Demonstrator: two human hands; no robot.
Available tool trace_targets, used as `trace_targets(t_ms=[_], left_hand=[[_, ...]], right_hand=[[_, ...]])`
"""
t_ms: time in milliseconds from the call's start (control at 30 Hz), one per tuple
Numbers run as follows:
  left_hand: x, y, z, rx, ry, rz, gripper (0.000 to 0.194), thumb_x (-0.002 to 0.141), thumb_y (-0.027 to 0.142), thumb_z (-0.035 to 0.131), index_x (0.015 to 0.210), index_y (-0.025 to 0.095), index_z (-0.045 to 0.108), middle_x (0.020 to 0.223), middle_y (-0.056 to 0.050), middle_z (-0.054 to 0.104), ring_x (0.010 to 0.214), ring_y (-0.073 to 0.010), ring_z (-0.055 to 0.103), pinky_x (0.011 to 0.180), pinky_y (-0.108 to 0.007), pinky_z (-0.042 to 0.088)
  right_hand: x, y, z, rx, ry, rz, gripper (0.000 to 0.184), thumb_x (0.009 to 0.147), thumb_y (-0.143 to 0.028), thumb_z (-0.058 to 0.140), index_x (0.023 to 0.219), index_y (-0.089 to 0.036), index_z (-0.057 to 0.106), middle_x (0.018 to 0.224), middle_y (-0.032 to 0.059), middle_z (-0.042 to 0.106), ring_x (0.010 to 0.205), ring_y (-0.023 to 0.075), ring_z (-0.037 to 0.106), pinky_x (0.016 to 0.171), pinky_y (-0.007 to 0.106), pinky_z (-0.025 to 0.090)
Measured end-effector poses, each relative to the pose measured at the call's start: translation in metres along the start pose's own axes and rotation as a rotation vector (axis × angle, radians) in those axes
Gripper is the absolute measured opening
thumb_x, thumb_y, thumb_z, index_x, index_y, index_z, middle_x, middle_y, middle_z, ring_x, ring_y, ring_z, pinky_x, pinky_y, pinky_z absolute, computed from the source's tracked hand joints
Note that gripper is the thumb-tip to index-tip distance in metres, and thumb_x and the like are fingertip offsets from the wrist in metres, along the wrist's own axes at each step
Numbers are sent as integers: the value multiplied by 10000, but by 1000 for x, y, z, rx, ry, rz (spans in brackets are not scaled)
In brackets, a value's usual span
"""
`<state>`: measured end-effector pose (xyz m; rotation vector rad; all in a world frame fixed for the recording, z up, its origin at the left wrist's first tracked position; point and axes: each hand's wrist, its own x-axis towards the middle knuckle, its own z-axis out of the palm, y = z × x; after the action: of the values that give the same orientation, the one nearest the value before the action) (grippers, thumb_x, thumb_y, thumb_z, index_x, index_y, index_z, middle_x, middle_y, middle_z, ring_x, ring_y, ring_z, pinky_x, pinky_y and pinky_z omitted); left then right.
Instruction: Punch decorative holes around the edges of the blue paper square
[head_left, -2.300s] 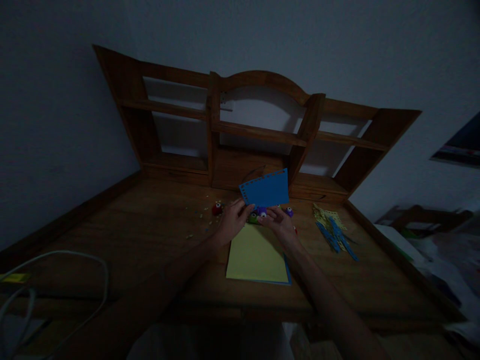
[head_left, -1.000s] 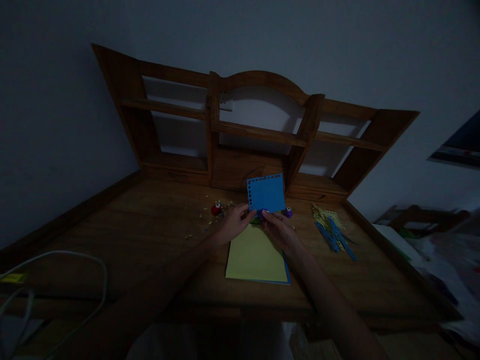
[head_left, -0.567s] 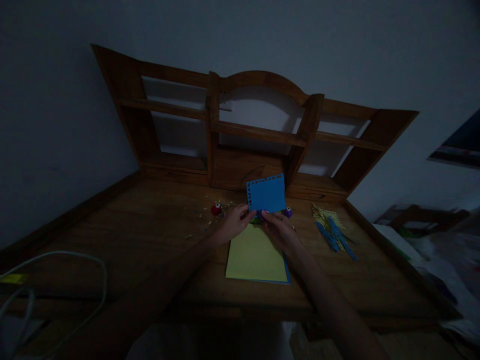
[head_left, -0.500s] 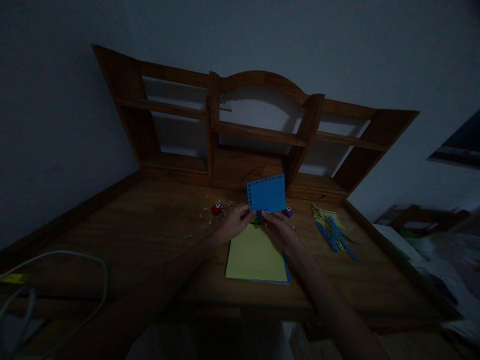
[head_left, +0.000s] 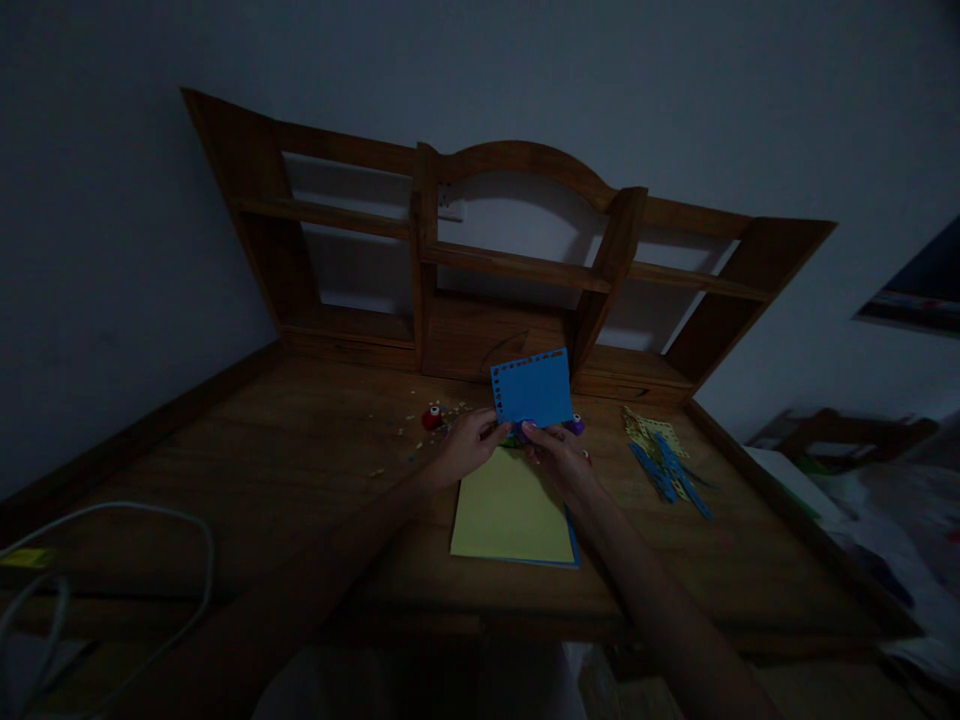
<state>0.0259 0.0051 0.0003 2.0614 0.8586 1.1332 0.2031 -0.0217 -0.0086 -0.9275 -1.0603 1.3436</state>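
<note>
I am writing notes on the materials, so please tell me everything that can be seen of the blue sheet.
The blue sheet is plain, four-sided, and looks like paper or thin card. Punched holes line its top and left edges. It is held up, slightly tilted, beyond the yellow sheet. The left hand pinches its lower left corner; the right hand holds a purple thing at its bottom edge.

Blue paper (head_left: 532, 390), hole-edged on two sides, upright above yellow sheets (head_left: 514, 510).
</note>
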Motion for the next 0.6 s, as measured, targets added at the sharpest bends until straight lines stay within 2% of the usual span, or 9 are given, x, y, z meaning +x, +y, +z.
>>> trace_targets(t_ms=[400,600], left_hand=[[-2,-1,4,-13,-4,-2,269,891,348,487,827,146,653,811,-44,629,719,-133,532,603,-208,394],[-6,9,2,-18,-5,-32,312,906,390,460,792,150,623,644,-1,558,609,-111,483,554,-201,355]], right_hand=[[-1,5,-2,-33,75,-37,279,632,-334,806,662,-169,582,624,-25,514,536,90,375,523,257,248],[-6,-2,6,9,60,-31,303,605,-323,818,638,-171,557,579,-41,476,506,81,316,504,262,191]])
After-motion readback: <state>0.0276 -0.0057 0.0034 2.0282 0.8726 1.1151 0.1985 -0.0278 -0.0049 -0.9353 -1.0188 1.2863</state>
